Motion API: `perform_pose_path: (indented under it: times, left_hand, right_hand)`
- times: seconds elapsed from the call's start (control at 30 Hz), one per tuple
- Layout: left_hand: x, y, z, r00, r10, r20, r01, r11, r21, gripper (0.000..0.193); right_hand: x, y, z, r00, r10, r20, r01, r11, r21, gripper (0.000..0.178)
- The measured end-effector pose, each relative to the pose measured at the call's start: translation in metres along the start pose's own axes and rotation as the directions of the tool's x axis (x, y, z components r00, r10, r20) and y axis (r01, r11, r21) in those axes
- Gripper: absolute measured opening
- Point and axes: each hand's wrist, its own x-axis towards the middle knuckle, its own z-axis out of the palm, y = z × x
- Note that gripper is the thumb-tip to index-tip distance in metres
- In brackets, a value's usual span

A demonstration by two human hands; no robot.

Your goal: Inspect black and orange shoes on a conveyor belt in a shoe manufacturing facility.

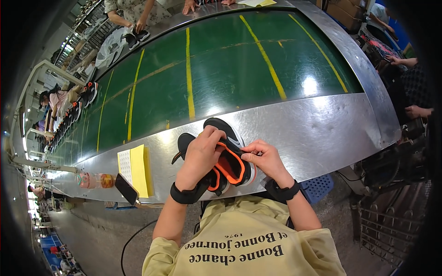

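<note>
Black-and-orange sneakers [225,161], a pair, sit just below the frame's centre on the steel rim [322,129] of the conveyor, soles toward the green belt [221,69]. The left hand [201,154] is curled over the nearer shoe, gripping its upper; the right hand [264,156] pinches the orange collar edge of the other between thumb and fingers. The handling looks mid-way: both shoes are still in hand, none set onto the belt, which lies bare across the upper middle. Toward the lower left lie a yellow pad with a white sheet [136,168], a dark phone [125,188] overhanging the rim, and a bottle [94,180]. Right of the hands the steel runs open to its curved edge.
</note>
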Motion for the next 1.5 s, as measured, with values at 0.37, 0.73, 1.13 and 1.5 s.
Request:
perform_pose_path:
  times: [0.37, 0.73, 1.13, 1.5]
  left_hand:
    - [0.002, 0.001, 0.005, 1.000, 0.012, -0.010, -0.012, 1.000, 0.011, 0.028]
    - [0.004, 0.002, 0.008, 0.996, 0.069, -0.050, -0.068, 0.998, 0.011, 0.030]
    - [-0.014, 0.015, -0.001, 0.959, 0.180, -0.219, -0.190, 0.982, -0.022, 0.048]
    - [-0.103, 0.001, 0.053, 0.660, -0.736, -0.149, 0.347, 0.475, -0.809, 0.094]
  right_hand:
    - [-0.003, 0.004, -0.001, 0.995, -0.055, -0.080, 0.054, 0.998, -0.013, 0.017]
    - [-0.008, 0.009, 0.002, 0.994, 0.018, -0.108, -0.007, 0.995, 0.099, 0.018]
    - [-0.015, 0.021, -0.029, 0.925, 0.346, -0.159, -0.298, 0.918, 0.261, 0.016]
    - [-0.009, -0.026, -0.010, 0.996, -0.025, -0.091, -0.012, 0.921, -0.390, 0.053]
